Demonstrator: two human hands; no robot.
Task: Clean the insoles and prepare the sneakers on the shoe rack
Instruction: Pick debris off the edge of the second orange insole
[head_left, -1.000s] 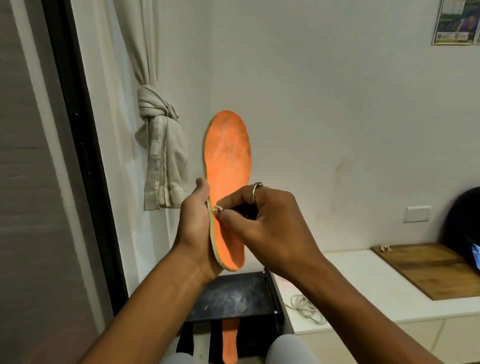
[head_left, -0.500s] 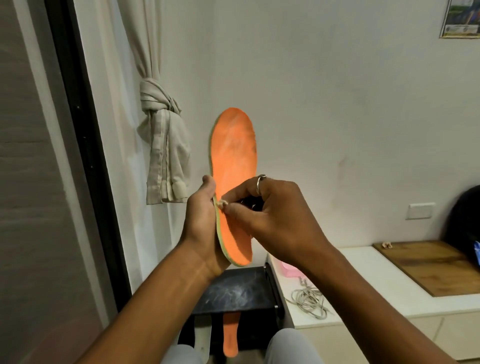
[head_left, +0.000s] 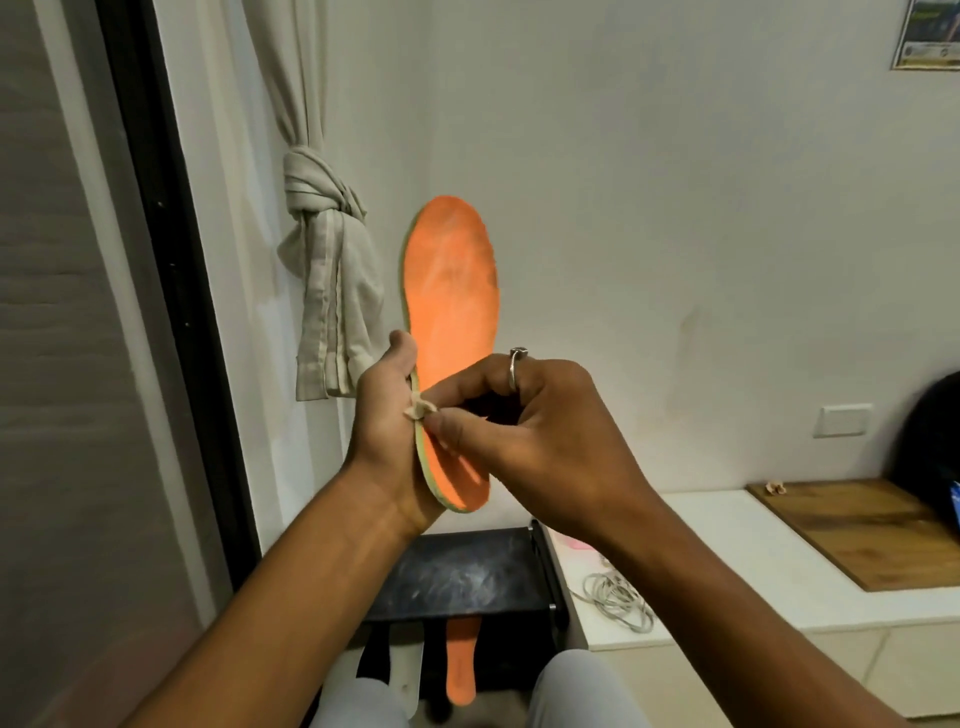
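Head view: the left hand grips an orange insole upright in the air above a black rack. The right hand has its fingers pinching a pale wad against the insole's edge. Cleaning looks midway: dark marks show near the toe. A second insole waits below. No sneakers visible.

Soft, fairly dim indoor light falls evenly on the wall behind the orange insole. The right hand shadows the insole's lower part. Left of the insole, the dark window frame bows with wide-angle distortion. Below the insole, detail looks soft, perhaps motion blur.
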